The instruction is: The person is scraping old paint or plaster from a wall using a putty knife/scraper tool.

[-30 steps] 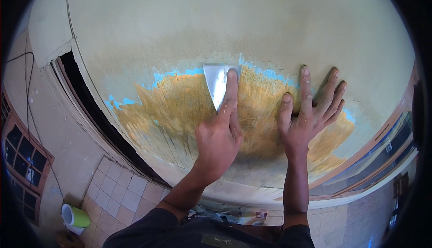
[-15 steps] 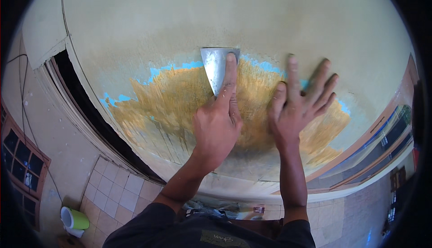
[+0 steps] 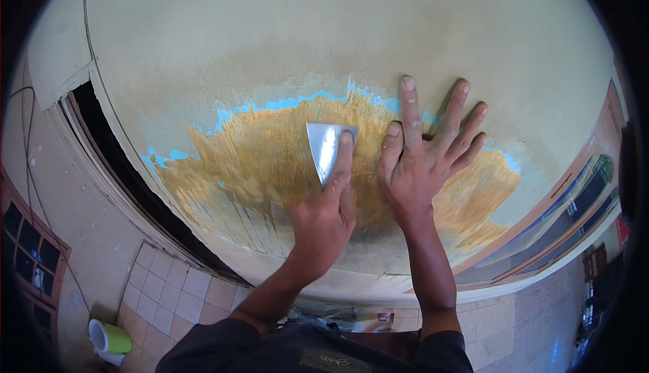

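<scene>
Nearest, at the bottom edge, the person's dark shirt [image 3: 318, 353] fills the view, with pale square floor tiles [image 3: 169, 292] below it on the left and a green and white plastic cup [image 3: 108, 339] lying on its side on them. I count one cup.

Both forearms rise from there to a pale painted wall panel [image 3: 338, 35]. The left hand [image 3: 323, 221] is curled around the handle of a flat, shiny metal scraper blade [image 3: 326, 150], with the forefinger laid straight along the blade and pressing it to the surface; the handle itself is hidden inside the fist. One scraper is visible. The blade sits in the middle of a scraped patch of bare orange-brown wood [image 3: 270, 163], near its far edge.

Just right of it, the right hand [image 3: 419, 163] lies flat on the wall with all five fingers spread, gripping nothing, its palm on the bare patch and its fingertips reaching onto the intact paint. The two hands are close together, the right thumb just beside the blade's corner.

At the far rim of the patch runs a thin ragged band of blue undercoat [image 3: 291, 102], and beyond that is unbroken cream paint. To the left a dark open gap [image 3: 108, 143] borders the panel.

In my judgement the chief risk is the blade skidding sideways into the braced right thumb, since they sit so near. A blade tilted too steeply could also gouge the exposed wood.
</scene>
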Tool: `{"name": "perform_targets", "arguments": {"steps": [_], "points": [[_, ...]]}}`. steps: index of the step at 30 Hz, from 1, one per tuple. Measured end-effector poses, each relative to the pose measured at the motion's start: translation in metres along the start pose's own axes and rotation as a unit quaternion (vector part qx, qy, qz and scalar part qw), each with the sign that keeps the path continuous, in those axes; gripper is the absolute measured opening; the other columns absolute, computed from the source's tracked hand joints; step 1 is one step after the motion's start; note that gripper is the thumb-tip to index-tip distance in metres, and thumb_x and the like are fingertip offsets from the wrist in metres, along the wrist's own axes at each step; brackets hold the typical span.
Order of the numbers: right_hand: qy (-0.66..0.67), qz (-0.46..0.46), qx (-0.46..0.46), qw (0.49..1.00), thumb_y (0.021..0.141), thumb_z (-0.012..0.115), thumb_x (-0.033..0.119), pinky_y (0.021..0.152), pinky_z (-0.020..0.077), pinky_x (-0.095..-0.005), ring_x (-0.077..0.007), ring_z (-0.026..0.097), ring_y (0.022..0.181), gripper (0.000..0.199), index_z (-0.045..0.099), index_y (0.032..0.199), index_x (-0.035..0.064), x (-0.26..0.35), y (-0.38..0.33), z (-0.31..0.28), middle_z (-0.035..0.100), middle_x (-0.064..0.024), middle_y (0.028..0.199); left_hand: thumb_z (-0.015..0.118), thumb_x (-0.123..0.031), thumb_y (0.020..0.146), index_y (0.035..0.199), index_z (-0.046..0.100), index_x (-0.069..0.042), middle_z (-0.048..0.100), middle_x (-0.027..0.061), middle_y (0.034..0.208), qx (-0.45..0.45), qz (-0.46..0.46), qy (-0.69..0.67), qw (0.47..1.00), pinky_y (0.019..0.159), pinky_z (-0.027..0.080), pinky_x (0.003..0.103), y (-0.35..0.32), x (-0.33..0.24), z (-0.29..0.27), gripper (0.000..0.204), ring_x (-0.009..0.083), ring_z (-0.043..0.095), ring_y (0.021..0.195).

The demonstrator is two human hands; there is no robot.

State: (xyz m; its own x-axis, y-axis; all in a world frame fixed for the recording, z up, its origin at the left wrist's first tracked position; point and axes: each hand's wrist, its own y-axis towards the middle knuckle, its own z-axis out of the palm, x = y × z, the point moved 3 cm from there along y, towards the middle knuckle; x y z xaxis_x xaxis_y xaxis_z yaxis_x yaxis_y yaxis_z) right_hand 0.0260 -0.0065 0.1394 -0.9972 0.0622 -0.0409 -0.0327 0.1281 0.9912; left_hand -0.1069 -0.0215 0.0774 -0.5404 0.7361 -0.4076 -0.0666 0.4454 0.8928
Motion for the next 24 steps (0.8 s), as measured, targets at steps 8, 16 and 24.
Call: {"name": "perform_targets", "arguments": {"steps": [8, 16, 24], "points": [[0.003, -0.031, 0.006, 0.999, 0.107, 0.034, 0.045, 0.121, -0.0013, -0.0563, -0.0392, 0.018, 0.153, 0.045, 0.060, 0.141, 0.0352, 0.006, -0.004, -0.006, 0.033, -0.0158, 0.163, 0.062, 0.001, 0.090, 0.154, 0.043, -0.015, 0.072, 0.0172, 0.095, 0.015, -0.034, 0.035, 0.999, 0.050, 0.051, 0.039, 0.018, -0.011, -0.008, 0.069, 0.0274, 0.060, 0.050], [0.000, -0.019, 0.017, 1.000, 0.104, 0.035, 0.047, 0.121, -0.0009, -0.0558, -0.0380, 0.018, 0.154, 0.059, 0.049, 0.151, 0.0135, 0.001, -0.005, -0.007, 0.031, -0.0163, 0.163, 0.063, -0.002, 0.092, 0.154, 0.043, -0.016, 0.072, 0.0172, 0.088, 0.017, -0.051, 0.014, 0.998, 0.051, 0.051, 0.039, 0.033, -0.022, -0.018, 0.066, 0.0266, 0.061, 0.051], [0.002, -0.026, 0.005, 1.000, 0.104, 0.037, 0.041, 0.121, 0.0040, -0.0538, -0.0351, 0.022, 0.153, 0.057, 0.049, 0.150, 0.0095, -0.011, -0.006, -0.013, 0.035, -0.0149, 0.162, 0.062, 0.000, 0.089, 0.154, 0.042, -0.016, 0.068, 0.0149, 0.073, 0.021, -0.001, 0.012, 1.000, 0.049, 0.050, 0.040, 0.002, -0.031, 0.012, 0.070, 0.0285, 0.059, 0.049]]}}
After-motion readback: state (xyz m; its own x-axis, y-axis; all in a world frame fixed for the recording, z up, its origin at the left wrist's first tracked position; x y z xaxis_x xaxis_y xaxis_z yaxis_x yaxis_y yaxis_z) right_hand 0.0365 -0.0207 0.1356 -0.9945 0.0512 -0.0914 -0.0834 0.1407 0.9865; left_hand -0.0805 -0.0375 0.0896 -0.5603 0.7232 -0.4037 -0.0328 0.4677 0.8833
